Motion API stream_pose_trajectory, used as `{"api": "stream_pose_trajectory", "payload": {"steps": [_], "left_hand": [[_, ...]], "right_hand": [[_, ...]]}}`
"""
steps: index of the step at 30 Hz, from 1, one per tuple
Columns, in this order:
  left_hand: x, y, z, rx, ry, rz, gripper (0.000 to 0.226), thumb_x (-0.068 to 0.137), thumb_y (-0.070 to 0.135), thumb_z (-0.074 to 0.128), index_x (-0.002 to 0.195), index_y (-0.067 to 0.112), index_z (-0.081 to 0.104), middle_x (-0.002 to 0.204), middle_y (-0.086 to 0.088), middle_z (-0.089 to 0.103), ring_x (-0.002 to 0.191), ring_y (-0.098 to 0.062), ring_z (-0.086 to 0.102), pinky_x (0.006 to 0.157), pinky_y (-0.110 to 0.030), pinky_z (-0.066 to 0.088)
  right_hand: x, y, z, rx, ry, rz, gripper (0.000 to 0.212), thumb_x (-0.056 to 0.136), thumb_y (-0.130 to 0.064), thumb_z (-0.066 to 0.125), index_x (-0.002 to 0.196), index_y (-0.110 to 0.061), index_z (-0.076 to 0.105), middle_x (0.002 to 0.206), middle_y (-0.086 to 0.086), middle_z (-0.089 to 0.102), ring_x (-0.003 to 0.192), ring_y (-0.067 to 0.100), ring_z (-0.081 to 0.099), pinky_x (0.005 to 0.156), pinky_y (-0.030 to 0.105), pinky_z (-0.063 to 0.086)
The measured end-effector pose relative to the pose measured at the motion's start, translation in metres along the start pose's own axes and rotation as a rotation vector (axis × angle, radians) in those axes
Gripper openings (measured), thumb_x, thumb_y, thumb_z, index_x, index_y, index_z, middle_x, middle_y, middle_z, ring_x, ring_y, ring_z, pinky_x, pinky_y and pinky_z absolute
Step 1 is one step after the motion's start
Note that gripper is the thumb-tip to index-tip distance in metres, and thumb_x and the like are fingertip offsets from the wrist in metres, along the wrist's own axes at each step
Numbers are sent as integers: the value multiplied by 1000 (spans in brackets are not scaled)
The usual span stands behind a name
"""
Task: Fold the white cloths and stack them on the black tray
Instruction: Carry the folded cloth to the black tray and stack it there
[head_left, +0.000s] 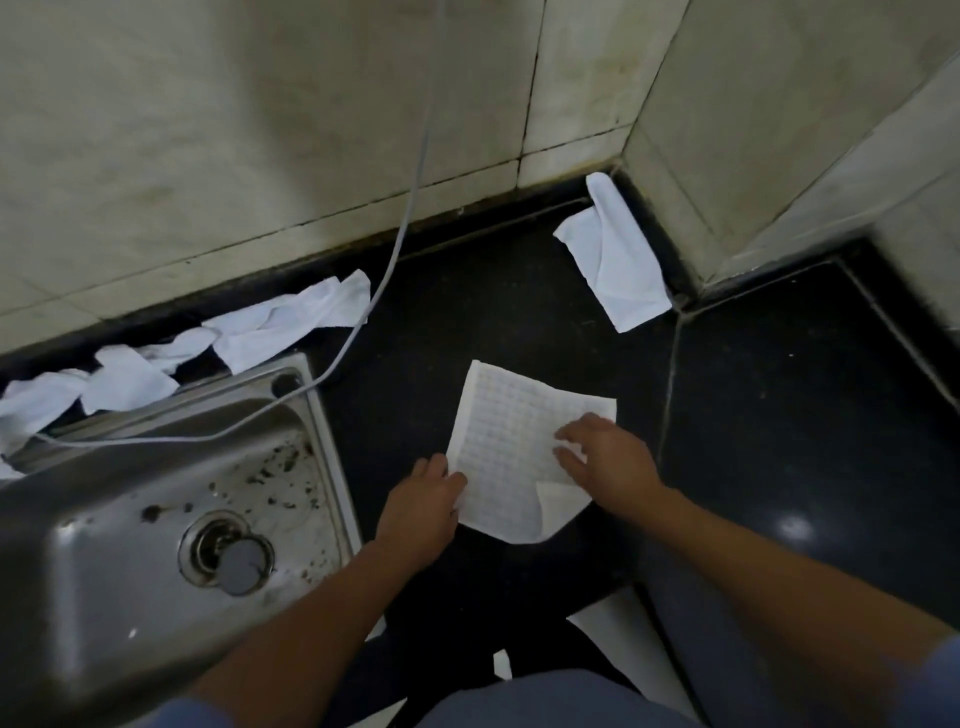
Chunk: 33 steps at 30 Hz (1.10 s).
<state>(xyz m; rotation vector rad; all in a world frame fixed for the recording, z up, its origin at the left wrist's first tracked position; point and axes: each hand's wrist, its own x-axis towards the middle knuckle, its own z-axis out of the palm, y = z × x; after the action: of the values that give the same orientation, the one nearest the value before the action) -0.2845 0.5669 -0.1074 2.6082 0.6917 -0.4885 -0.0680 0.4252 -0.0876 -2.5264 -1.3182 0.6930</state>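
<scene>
A black polished stone counter (519, 322) filled the view, with a stainless steel sink (104, 545) set in its left side. A row of crumpled white cloths (280, 322) lay along the tiled wall behind the sink, and one loosely folded white cloth (613, 260) sat in the far corner. A white waffle-textured cloth (509, 441) lay flat mid-counter, its near right corner turned over. The right hand (602, 457) pressed on it, fingers spread; the left hand (423, 499) pinched its left edge
</scene>
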Motion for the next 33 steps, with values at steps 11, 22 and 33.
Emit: {"api": "stream_pose_trajectory", "payload": {"steps": [11,22,33], "left_hand": [[-30,10,6,59,-360,-40,22,90,31,49,90,12,61,103,-10,64,91,-25,62,75,-34,49],[16,-14,-27,216,-169,-82,63,94,36,49,148,22,21,157,-10,7,143,-27,15,113,-44,24],[5,-9,-16,192,-52,-76,46,91,27,52,135,17,44,147,-13,31,132,-30,34,106,-44,33]], "right_hand": [[34,-21,13,95,2,13,15,92,-11,54,100,-13,66,107,4,58,92,18,57,76,24,45],[-6,-3,23,-172,-372,-166,45,90,-47,51,130,-27,47,123,-4,51,105,19,57,86,36,48],[-54,39,9,-221,-176,-261,31,82,-49,53,97,-26,65,100,-8,60,95,13,58,66,24,41]]}}
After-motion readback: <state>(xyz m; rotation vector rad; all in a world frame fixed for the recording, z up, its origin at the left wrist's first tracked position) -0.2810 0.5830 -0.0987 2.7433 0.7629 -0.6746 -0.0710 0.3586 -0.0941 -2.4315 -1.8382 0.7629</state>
